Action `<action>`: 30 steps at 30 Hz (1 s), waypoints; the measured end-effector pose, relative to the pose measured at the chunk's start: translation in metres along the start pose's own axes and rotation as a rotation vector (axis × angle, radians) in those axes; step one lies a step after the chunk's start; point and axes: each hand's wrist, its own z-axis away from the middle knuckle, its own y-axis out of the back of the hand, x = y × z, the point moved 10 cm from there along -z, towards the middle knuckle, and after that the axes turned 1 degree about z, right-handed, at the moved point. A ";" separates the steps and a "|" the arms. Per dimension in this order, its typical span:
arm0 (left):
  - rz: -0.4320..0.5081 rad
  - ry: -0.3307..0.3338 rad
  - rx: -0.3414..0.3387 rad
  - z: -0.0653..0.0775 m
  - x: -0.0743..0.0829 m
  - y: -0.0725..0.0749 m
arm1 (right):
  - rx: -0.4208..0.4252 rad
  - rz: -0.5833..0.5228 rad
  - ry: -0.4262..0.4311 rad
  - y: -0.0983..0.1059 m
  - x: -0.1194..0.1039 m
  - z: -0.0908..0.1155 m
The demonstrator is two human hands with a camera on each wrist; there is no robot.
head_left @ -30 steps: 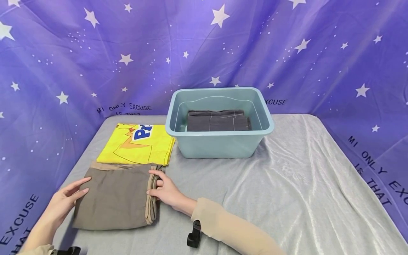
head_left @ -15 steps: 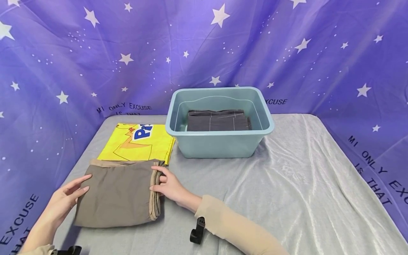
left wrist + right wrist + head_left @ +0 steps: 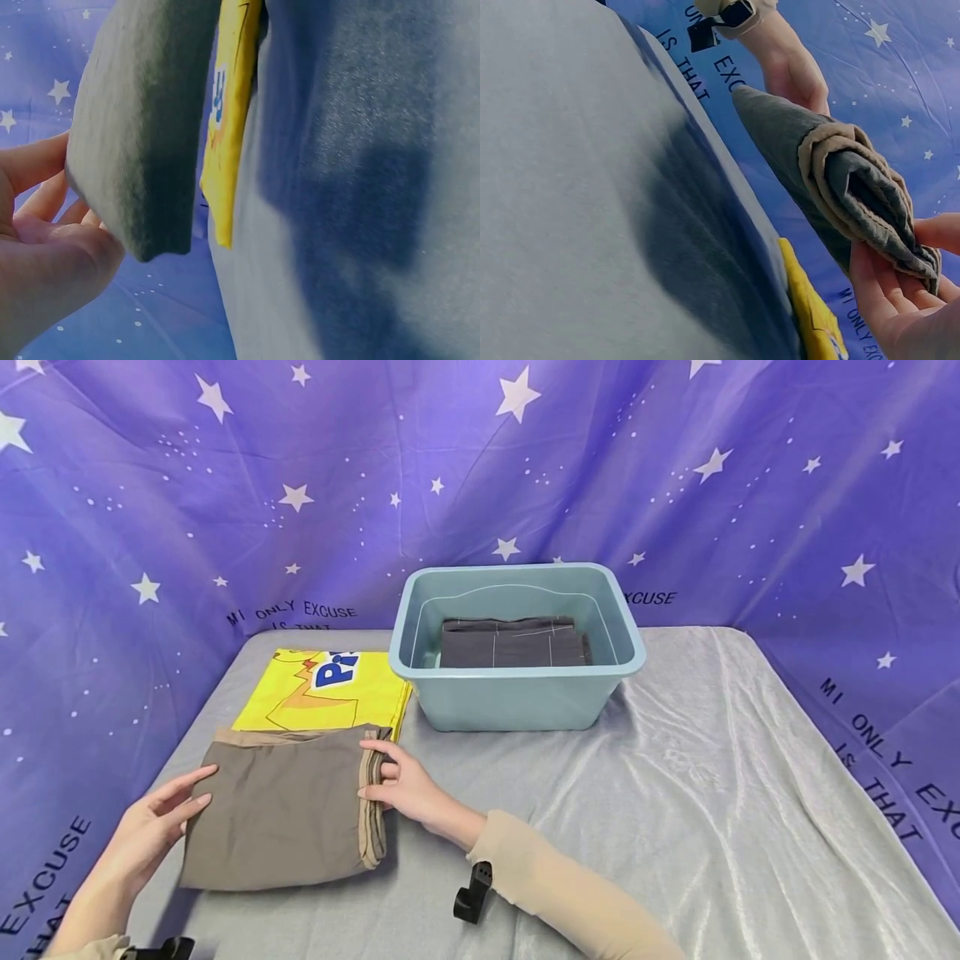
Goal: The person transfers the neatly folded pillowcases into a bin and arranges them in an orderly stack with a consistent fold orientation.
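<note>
Both hands hold a folded grey-brown cloth [image 3: 281, 814] with tan edging, raised off the table in both wrist views. My left hand [image 3: 146, 835] grips its left edge, thumb on top and other fingers underneath. At the opposite end, my right hand [image 3: 405, 785] pinches the stacked folds, which show as rolled layers [image 3: 855, 180] in the right wrist view. Behind the cloth lies a folded yellow printed cloth [image 3: 307, 697] with blue lettering, its near edge covered in the head view.
A blue-green plastic tub [image 3: 517, 702] stands at the back middle of the table. Inside it lies a folded dark cloth [image 3: 517, 647] with white lines. A grey velvety cover [image 3: 675, 827] spreads over the table. Purple starry curtain [image 3: 480, 460] hangs around the back and sides.
The grey-brown cloth has risen and shifted slightly away and to the right, covering more of the yellow cloth. My right hand moved with it; my left hand barely moved.
</note>
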 end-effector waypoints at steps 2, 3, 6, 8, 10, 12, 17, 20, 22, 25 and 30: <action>0.011 -0.010 -0.002 -0.005 -0.008 0.006 | -0.010 -0.001 -0.002 -0.001 -0.009 0.003; 0.015 -0.005 -0.007 -0.008 -0.015 0.010 | -0.013 0.000 0.000 -0.001 -0.013 0.005; 0.022 -0.013 -0.019 -0.022 -0.043 0.030 | -0.022 0.005 -0.001 0.000 -0.019 0.005; 0.028 -0.011 -0.017 -0.028 -0.054 0.039 | -0.031 0.007 -0.001 0.000 -0.022 0.006; 0.031 -0.026 -0.018 -0.029 -0.054 0.041 | -0.040 0.004 -0.002 0.000 -0.024 0.005; 0.053 -0.039 -0.014 -0.024 -0.041 0.034 | -0.050 0.000 0.000 -0.001 -0.027 0.005; 0.143 -0.082 -0.031 -0.002 0.011 0.001 | -0.059 0.002 0.006 0.003 -0.024 -0.003; 0.189 -0.110 -0.035 0.006 0.028 -0.010 | -0.060 0.017 0.011 0.005 -0.022 -0.008; 0.202 -0.122 -0.031 0.007 0.033 -0.012 | -0.061 0.030 0.012 0.006 -0.024 -0.009; 0.209 -0.140 -0.033 0.007 0.036 -0.013 | -0.062 0.046 0.016 0.008 -0.028 -0.009; 0.227 -0.173 -0.046 0.008 0.043 -0.017 | -0.079 0.059 0.024 0.009 -0.037 -0.009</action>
